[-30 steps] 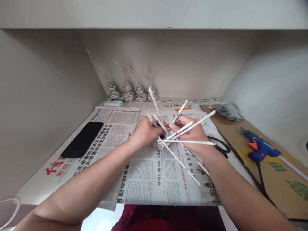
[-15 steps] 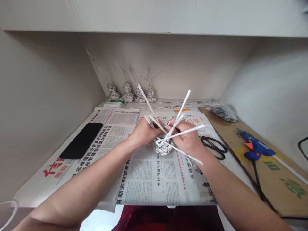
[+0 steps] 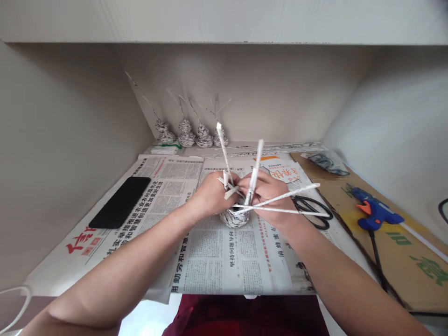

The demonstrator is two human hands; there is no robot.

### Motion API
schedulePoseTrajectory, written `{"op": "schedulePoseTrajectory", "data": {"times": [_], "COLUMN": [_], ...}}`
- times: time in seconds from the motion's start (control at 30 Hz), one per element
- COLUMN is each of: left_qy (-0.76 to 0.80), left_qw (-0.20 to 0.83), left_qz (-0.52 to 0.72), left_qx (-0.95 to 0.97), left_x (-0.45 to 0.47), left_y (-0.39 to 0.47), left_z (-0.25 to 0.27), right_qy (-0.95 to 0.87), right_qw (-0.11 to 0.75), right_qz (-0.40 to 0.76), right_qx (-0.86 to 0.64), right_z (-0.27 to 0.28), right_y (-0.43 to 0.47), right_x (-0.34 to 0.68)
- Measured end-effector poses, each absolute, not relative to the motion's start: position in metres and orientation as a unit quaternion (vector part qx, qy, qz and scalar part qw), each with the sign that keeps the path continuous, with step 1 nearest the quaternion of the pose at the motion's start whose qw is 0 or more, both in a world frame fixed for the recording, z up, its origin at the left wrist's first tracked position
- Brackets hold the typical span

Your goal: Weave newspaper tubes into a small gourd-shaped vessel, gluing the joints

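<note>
A small round basket woven from rolled newspaper strips (image 3: 234, 218) rests on the newspaper sheets in front of me. Several stiff paper tubes (image 3: 285, 198) stick out of its top, some upward and some to the right. My left hand (image 3: 215, 192) is closed at the basket's upper left side, its fingertips among the tubes. On the other side my right hand (image 3: 271, 189) pinches at the tubes and rim with bent fingers. The fingertips of both hands meet behind the tubes and are partly hidden.
Newspaper (image 3: 210, 261) covers the table. A black phone (image 3: 120, 202) lies left. Black-handled scissors (image 3: 313, 212) lie by my right wrist. A blue glue gun (image 3: 378, 210) sits on cardboard (image 3: 416, 280) at right. Several woven gourd shapes (image 3: 187, 134) stand behind, near long paper tubes (image 3: 259, 150).
The basket has turned a little in my hands. The tubes at its right have swung up and to the right, and the upright ones have shifted. Both hands stay at the rim.
</note>
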State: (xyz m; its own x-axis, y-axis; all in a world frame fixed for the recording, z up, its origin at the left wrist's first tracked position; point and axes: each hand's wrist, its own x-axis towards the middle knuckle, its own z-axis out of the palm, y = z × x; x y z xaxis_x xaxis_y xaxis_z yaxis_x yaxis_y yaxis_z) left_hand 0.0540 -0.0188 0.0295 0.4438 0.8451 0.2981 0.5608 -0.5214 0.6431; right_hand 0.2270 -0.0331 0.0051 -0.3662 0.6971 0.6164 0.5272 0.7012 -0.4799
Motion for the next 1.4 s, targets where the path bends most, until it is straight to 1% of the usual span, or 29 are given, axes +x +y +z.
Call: {"op": "schedulePoseTrajectory", "data": {"times": [0.1, 0.2, 0.27, 0.33, 0.43, 0.53, 0.6, 0.73, 0.9, 1.0, 1.17, 1.4], "left_qy": [0.425, 0.441, 0.447, 0.449, 0.455, 0.472, 0.471, 0.463, 0.457, 0.466, 0.461, 0.465], "left_qw": [0.238, 0.252, 0.263, 0.273, 0.282, 0.269, 0.271, 0.306, 0.305, 0.33, 0.331, 0.3], "left_qz": [0.336, 0.355, 0.364, 0.373, 0.361, 0.353, 0.361, 0.365, 0.365, 0.382, 0.407, 0.413], "left_qx": [0.806, 0.785, 0.774, 0.765, 0.764, 0.762, 0.758, 0.747, 0.752, 0.727, 0.716, 0.723], "left_x": [0.057, 0.059, 0.059, 0.058, 0.057, 0.057, 0.058, 0.059, 0.058, 0.057, 0.058, 0.058], "left_y": [-0.019, -0.019, -0.018, -0.017, -0.015, -0.014, -0.013, -0.009, -0.008, -0.008, -0.009, -0.014], "left_z": [0.023, 0.022, 0.022, 0.022, 0.022, 0.019, 0.016, 0.009, 0.01, 0.011, 0.014, 0.023], "right_qy": [-0.821, -0.801, -0.801, -0.809, -0.815, -0.812, -0.806, -0.793, -0.795, -0.769, -0.731, -0.624], "right_qw": [0.432, 0.461, 0.461, 0.443, 0.393, 0.35, 0.35, 0.364, 0.357, 0.375, 0.452, 0.51], "right_qz": [0.057, 0.033, 0.024, 0.055, 0.142, 0.166, 0.174, 0.237, 0.188, 0.207, 0.239, 0.408], "right_qx": [-0.368, -0.382, -0.382, -0.381, -0.401, -0.437, -0.444, -0.426, -0.453, -0.474, -0.452, -0.428], "right_z": [0.01, 0.022, 0.03, 0.033, 0.033, 0.029, 0.028, 0.027, 0.029, 0.027, 0.019, 0.025], "right_y": [-0.034, -0.037, -0.038, -0.038, -0.037, -0.036, -0.034, -0.035, -0.041, -0.042, -0.036, -0.031], "right_x": [0.227, 0.23, 0.233, 0.236, 0.237, 0.234, 0.232, 0.231, 0.23, 0.23, 0.227, 0.224]}}
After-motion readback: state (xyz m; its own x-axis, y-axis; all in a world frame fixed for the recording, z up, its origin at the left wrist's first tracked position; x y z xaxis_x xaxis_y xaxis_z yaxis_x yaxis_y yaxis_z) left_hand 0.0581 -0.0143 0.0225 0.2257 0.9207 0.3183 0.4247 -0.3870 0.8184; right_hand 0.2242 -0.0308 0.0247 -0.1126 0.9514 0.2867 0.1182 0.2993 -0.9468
